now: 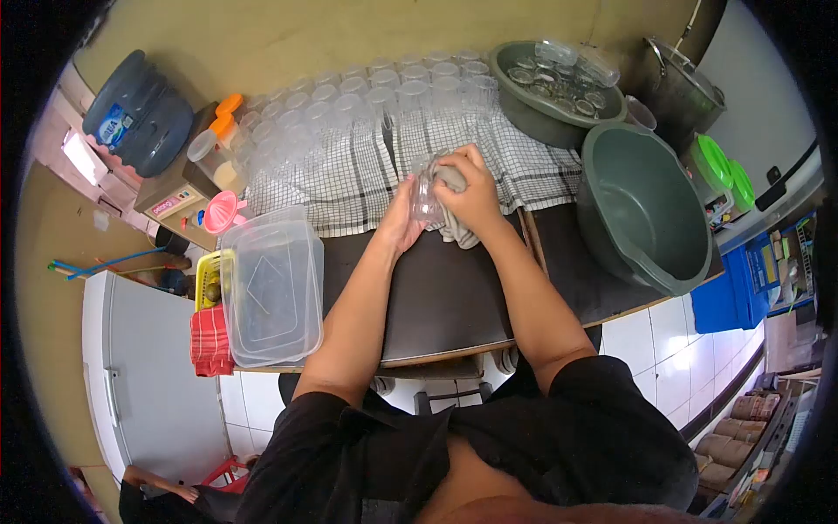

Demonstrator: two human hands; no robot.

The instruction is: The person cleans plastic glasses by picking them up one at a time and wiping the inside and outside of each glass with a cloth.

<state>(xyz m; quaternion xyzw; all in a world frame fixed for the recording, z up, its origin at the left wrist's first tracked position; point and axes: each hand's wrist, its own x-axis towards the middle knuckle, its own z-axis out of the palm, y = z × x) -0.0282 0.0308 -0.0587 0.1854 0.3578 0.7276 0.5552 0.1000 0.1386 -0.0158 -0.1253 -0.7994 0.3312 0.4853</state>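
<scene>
A clear cup (425,204) is held in front of me, above the near edge of a checked cloth. My left hand (399,222) is wrapped round its left side, fingers closed. From the other side, my right hand (472,194) presses a greyish cleaning cloth (459,230) against the cup's upper part; the cloth's lower end hangs beneath. The fingers hide part of the cup. Beyond my hands, several rows of clear cups (414,93) stand on the black-and-white checked cloth (349,179).
At the back right, a green basin (517,112) holds wet clear cups. A second green basin (648,205) leans beside it. Left are a lidded clear plastic box (272,293), a pink funnel (225,212) and a red checked cloth (210,339). Another person's arm (161,482) shows lower left.
</scene>
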